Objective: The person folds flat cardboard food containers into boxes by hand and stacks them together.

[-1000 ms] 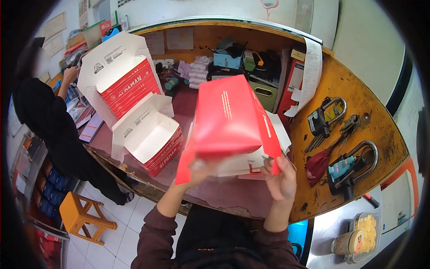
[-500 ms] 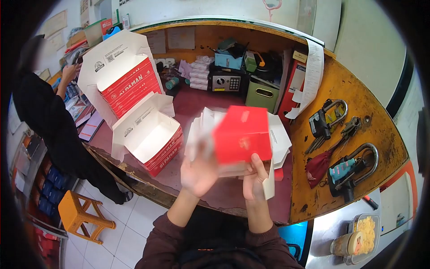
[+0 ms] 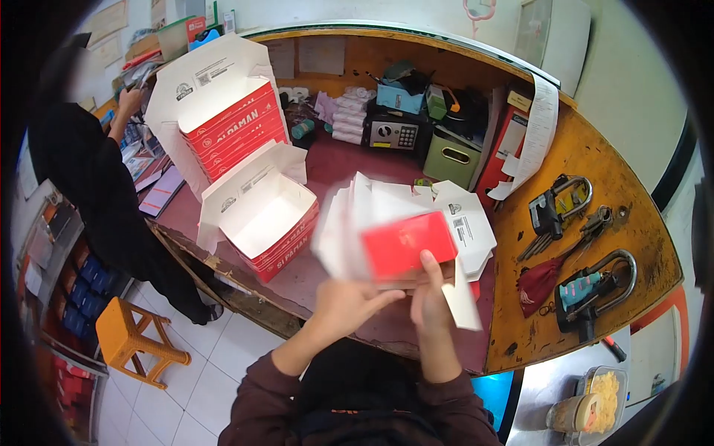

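A partly folded red-and-white paper food box point(image 3: 410, 244) is held in front of me, its white left panels blurred by motion. My right hand point(image 3: 431, 297) grips its near right side, thumb up on the red face, with a pale flap sticking out beside the wrist. At the box's near left edge is my left hand point(image 3: 343, 306), thumb stretched along the edge and fingers curled, partly hidden. Behind the held box lie white unfolded box sheets point(image 3: 468, 227). To the left stand a short stack of open red boxes point(image 3: 279, 249) and a taller stack point(image 3: 238, 126).
A maroon desk point(image 3: 335, 167) carries a small safe point(image 3: 393, 132), a green bin point(image 3: 451, 160) and rolled packets. Locks point(image 3: 595, 290) and keys lie on the wooden side at right. A person in black point(image 3: 89, 178) stands at left near an orange stool point(image 3: 137, 338).
The red face of the held box has tipped and dropped lower. My left hand has moved slightly right and its thumb now points along the near edge. The view has shifted slightly.
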Available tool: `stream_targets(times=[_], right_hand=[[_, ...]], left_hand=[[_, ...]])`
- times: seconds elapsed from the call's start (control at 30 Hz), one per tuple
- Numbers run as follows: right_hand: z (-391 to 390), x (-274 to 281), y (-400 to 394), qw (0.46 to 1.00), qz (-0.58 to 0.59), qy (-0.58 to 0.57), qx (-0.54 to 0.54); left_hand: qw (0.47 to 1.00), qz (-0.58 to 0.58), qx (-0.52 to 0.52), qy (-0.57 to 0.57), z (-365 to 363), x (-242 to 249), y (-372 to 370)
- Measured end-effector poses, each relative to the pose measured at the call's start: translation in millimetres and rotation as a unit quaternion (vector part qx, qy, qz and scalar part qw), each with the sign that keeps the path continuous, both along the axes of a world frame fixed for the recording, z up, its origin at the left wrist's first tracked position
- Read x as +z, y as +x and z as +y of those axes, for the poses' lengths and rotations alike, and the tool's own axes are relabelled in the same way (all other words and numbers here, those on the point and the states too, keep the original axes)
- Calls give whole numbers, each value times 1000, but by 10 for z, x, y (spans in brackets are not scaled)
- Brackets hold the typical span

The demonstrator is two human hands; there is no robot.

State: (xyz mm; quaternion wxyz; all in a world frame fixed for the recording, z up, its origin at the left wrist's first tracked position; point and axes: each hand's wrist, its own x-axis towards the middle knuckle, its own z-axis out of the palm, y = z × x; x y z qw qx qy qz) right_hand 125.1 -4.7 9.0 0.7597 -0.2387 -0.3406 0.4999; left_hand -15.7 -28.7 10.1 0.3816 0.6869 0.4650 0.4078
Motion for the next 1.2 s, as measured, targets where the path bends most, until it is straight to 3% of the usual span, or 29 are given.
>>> stream_targets(times=[0.03,0.07,0.1,0.13,0.17,0.2,0.23,0.27,0.33,0.37,0.4,0.47,0.53,0.57,0.6,0.63,0.7,0.83,0.93,1.1,1.2], right_hand=[[13,74,12,997,-76,7,2],[-1,123,29,988,-152,12,5],[86,-152,137,955,-287,68,13],[27,-95,109,951,-286,79,84],[-35,-39,82,942,-287,86,154],[-57,128,-6,806,-568,166,0],[-38,164,-82,785,-586,201,6],[-19,202,-158,764,-601,236,12],[-185,470,-383,579,-800,148,-53],[-148,371,-439,561,-781,250,-114],[-122,364,-512,561,-781,253,-111],[-30,408,-714,489,-812,308,-79],[62,546,-940,518,-776,359,-29],[135,548,-1086,522,-763,381,-13],[196,543,-1228,527,-749,402,2],[200,599,-1346,529,-748,402,3],[184,741,-1553,514,-743,414,112],[345,712,-1796,551,-745,335,171],[601,523,-1856,546,-768,292,167],[632,285,-1899,518,-777,333,129],[613,185,-1900,471,-768,430,60]], left_hand=[[982,98,108,123,-106,151,-70],[928,194,212,238,-152,224,-119],[911,150,244,297,-89,267,-138],[911,152,249,291,-17,254,-159],[952,88,158,246,82,172,-191],[978,20,68,198,182,51,-249],[979,-17,43,198,296,-89,-325],[986,-91,54,128,332,-230,-391],[946,-313,63,-48,294,-269,-481],[908,-383,94,-142,227,-203,-532],[903,-408,73,-113,214,-296,-652],[956,-282,76,8,127,-368,-1005],[983,-105,136,64,-24,-428,-1448],[958,63,223,171,-68,-357,-1604],[886,230,298,270,-93,-278,-1741],[886,232,298,270,-93,-319,-1882],[873,331,247,260,-47,-450,-2102],[826,420,221,304,28,-521,-2229],[835,346,204,375,45,-457,-2124],[839,340,166,391,104,-562,-2100],[856,313,155,381,116,-535,-2088]])
